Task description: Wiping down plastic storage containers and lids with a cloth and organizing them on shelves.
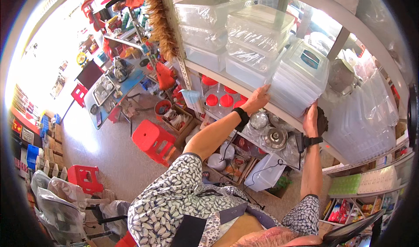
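Observation:
A stack of clear plastic box lids (296,80) stands tilted on the shelf, between plastic-wrapped clear boxes (258,37) and a tall nested stack of clear containers (360,126). My left hand (257,99) is at the stack's left lower side, fingers against its edge. My right hand (311,119) presses against the near right corner of the same stack, beside a dark, crumpled thing (322,121). Both hands grip the stack from its two sides; the far fingertips are partly hidden. More wrapped clear boxes (209,24) stand farther left.
The shelf's metal edge (229,81) runs below my hands. Under it are red-lidded jars (226,100), metal lids (275,137) and a clear plastic bin (265,171). A feather duster (162,24) hangs by the post. Red stools (152,139) stand on the floor at left.

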`<move>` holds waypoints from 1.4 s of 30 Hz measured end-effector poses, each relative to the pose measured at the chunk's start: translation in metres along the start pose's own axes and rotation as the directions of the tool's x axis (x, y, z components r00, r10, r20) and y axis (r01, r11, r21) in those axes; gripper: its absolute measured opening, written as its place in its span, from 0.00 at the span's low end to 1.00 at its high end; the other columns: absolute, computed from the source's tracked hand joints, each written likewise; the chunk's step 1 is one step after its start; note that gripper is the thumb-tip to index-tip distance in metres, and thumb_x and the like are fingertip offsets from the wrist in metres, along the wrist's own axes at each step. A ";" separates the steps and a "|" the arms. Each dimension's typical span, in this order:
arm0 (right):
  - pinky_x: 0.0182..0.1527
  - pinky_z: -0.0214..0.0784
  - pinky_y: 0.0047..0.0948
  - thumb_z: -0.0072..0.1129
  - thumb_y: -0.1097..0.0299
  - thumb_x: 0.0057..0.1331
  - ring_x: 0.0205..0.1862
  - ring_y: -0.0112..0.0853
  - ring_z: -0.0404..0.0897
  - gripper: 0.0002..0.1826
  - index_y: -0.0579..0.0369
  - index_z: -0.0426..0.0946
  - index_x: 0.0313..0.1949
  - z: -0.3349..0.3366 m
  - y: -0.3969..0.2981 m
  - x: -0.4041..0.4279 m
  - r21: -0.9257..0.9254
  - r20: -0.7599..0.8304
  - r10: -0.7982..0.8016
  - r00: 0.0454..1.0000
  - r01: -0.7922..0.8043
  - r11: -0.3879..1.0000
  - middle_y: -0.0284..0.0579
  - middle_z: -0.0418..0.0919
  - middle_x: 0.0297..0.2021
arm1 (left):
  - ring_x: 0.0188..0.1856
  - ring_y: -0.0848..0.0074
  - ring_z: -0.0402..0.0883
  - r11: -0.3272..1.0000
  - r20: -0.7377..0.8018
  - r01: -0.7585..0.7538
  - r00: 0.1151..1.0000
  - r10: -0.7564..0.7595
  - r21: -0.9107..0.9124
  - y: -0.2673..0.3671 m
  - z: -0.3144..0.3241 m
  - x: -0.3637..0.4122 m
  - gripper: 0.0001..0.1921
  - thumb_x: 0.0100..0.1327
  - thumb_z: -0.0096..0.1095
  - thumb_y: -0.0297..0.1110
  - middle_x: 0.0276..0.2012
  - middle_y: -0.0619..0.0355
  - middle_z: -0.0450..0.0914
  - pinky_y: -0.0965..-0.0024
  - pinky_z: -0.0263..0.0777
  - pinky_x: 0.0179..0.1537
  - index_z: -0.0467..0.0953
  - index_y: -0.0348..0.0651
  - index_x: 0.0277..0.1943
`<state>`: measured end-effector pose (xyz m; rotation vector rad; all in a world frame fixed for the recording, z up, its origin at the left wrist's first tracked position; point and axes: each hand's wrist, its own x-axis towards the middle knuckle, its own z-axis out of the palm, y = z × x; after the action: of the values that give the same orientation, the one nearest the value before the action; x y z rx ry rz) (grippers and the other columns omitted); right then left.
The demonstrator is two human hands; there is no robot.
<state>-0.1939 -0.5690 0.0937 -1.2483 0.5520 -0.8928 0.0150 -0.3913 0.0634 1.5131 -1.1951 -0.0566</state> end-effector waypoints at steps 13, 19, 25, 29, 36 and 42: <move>0.61 0.71 0.37 0.55 0.59 0.76 0.67 0.41 0.73 0.31 0.62 0.64 0.72 0.148 0.017 -0.102 -0.357 0.264 -0.185 0.947 0.274 0.893 0.53 0.70 0.68 | 0.59 0.52 0.82 0.959 -0.307 0.275 0.920 -0.241 0.069 -0.055 -0.146 0.026 0.33 0.67 0.63 0.38 0.60 0.32 0.78 0.57 0.75 0.60 0.66 0.30 0.71; 0.68 0.66 0.41 0.57 0.60 0.73 0.74 0.49 0.65 0.42 0.66 0.48 0.78 0.187 0.039 -0.051 -0.474 0.170 -0.142 0.975 0.207 0.856 0.64 0.56 0.75 | 0.60 0.46 0.75 0.956 -0.217 0.290 0.937 -0.274 0.048 -0.055 -0.147 0.019 0.37 0.62 0.64 0.34 0.59 0.32 0.74 0.52 0.69 0.64 0.61 0.29 0.72; 0.67 0.68 0.41 0.58 0.61 0.72 0.74 0.50 0.65 0.46 0.68 0.43 0.79 0.185 0.050 -0.050 -0.408 0.074 -0.157 0.985 0.173 0.896 0.66 0.55 0.76 | 0.61 0.45 0.71 0.960 -0.164 0.279 0.949 -0.271 0.027 -0.052 -0.144 0.018 0.37 0.61 0.60 0.32 0.58 0.32 0.71 0.52 0.67 0.64 0.59 0.30 0.72; 0.62 0.72 0.39 0.58 0.61 0.71 0.73 0.51 0.66 0.46 0.70 0.45 0.78 0.190 0.052 -0.053 -0.474 0.088 -0.173 0.981 0.194 0.859 0.68 0.56 0.75 | 0.64 0.44 0.70 0.960 -0.167 0.276 0.945 -0.280 -0.048 -0.055 -0.148 0.015 0.36 0.61 0.59 0.29 0.61 0.31 0.69 0.52 0.67 0.66 0.59 0.28 0.72; 0.64 0.72 0.41 0.59 0.61 0.71 0.73 0.49 0.67 0.44 0.68 0.48 0.78 0.182 0.040 -0.071 -0.492 0.097 -0.190 0.977 0.213 0.844 0.66 0.59 0.74 | 0.62 0.47 0.72 0.977 -0.119 0.202 0.974 -0.193 0.065 -0.048 -0.152 0.011 0.34 0.64 0.59 0.28 0.60 0.31 0.70 0.55 0.70 0.63 0.59 0.25 0.71; 0.61 0.71 0.41 0.56 0.68 0.74 0.64 0.42 0.72 0.24 0.60 0.66 0.67 0.111 0.040 -0.126 -0.555 -0.027 -0.439 0.898 0.352 0.753 0.53 0.69 0.64 | 0.50 0.61 0.84 0.971 0.045 0.239 0.970 -0.238 -0.016 -0.008 -0.130 -0.043 0.25 0.69 0.62 0.31 0.51 0.44 0.82 0.63 0.78 0.53 0.71 0.33 0.67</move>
<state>-0.1668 -0.4002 0.0707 -1.8719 0.7067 -1.2557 0.0795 -0.2710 0.0792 1.6373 -1.0377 -0.2636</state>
